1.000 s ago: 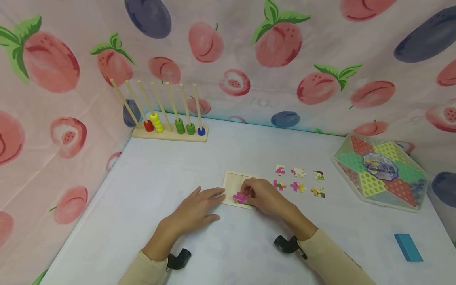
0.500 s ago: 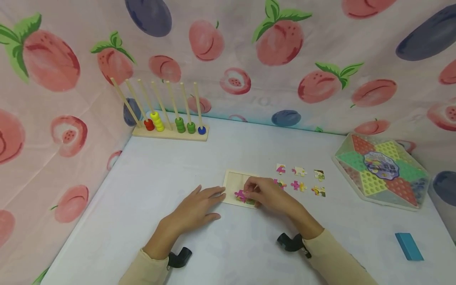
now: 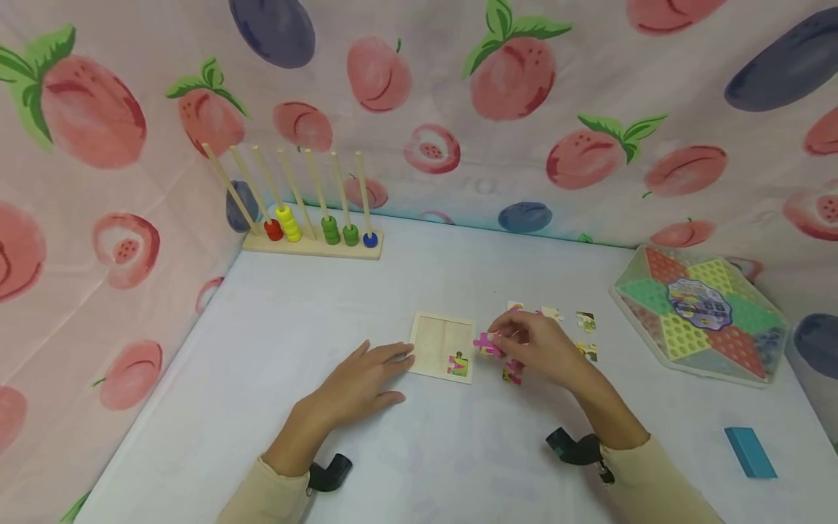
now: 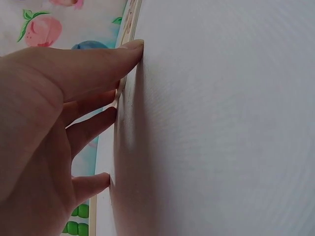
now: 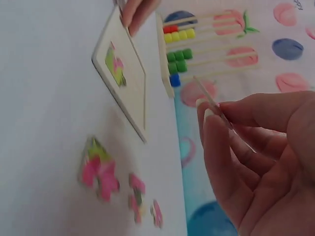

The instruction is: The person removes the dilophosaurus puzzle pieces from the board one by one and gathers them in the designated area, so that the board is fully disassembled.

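My right hand (image 3: 540, 346) pinches a magenta puzzle piece (image 3: 485, 343) between thumb and fingertips, just right of the wooden puzzle frame (image 3: 424, 348). The right wrist view shows this piece (image 5: 211, 100) edge-on, raised over the table. Inside the frame, one green and pink piece (image 3: 459, 365) sits in the near right corner. My left hand (image 3: 360, 389) lies with spread fingers, fingertips at the frame's left edge. Another pink and green piece (image 3: 513, 372) lies on the table below my right hand, which partly covers the loose pieces behind it.
Loose puzzle pieces (image 3: 585, 322) lie right of the frame. A wooden bead abacus (image 3: 313, 248) stands at the back left. A hexagonal board game box (image 3: 700, 313) lies at the back right, with a blue block (image 3: 750, 453) nearer the front. Printed fabric hangs behind.
My right hand has moved right from over the frame, carrying the magenta piece out of it. The corner piece and the piece on the table are uncovered. My left hand stays put.
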Demonstrator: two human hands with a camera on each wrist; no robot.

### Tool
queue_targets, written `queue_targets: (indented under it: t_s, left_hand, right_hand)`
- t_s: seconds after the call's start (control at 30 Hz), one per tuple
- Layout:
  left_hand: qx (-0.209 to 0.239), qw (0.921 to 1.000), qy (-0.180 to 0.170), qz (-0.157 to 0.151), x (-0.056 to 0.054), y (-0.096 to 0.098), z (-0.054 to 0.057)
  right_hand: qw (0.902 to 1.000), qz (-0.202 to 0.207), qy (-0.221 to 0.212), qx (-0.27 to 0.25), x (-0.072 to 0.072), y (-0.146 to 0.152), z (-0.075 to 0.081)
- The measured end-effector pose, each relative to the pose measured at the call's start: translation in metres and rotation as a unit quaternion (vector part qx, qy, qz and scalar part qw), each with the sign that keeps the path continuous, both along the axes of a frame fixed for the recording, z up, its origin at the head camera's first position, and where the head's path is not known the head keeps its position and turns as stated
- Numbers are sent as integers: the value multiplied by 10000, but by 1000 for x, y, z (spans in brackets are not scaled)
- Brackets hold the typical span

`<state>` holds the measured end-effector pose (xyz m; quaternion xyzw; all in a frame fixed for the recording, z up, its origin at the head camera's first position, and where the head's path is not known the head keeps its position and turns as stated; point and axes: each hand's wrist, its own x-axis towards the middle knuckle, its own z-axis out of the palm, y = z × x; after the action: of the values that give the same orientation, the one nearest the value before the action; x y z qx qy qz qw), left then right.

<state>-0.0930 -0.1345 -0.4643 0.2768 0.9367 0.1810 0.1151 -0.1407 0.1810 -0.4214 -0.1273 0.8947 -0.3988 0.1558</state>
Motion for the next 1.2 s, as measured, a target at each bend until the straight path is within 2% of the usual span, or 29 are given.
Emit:
queue_targets:
  t_s: [0.13, 0.27, 0.5, 0.7, 1.03, 1.2]
  left_hand:
    - [-7, 10000, 4, 10, 0, 0, -1]
    - [12, 10000, -8, 21, 1, -1, -1]
    - [27, 10000, 16, 16, 1, -1, -2]
    - [44, 10000, 57, -11, 1, -1, -1]
    - [24, 9999, 99, -50, 0, -1, -2]
    - [28, 9999, 92, -75, -1, 0, 0]
  right_hand:
    - [9994, -335, -24, -102, 7, 26, 7]
    - [9984, -554, -56, 47, 16, 51, 9]
    - [9932, -923, -646, 286, 30, 77, -5]
    - [9925, -870, -820, 240, 35, 83, -17]
    - [9917, -976, -738, 406, 36, 79, -30]
    - [9890, -1121, -683, 680, 37, 76, -34]
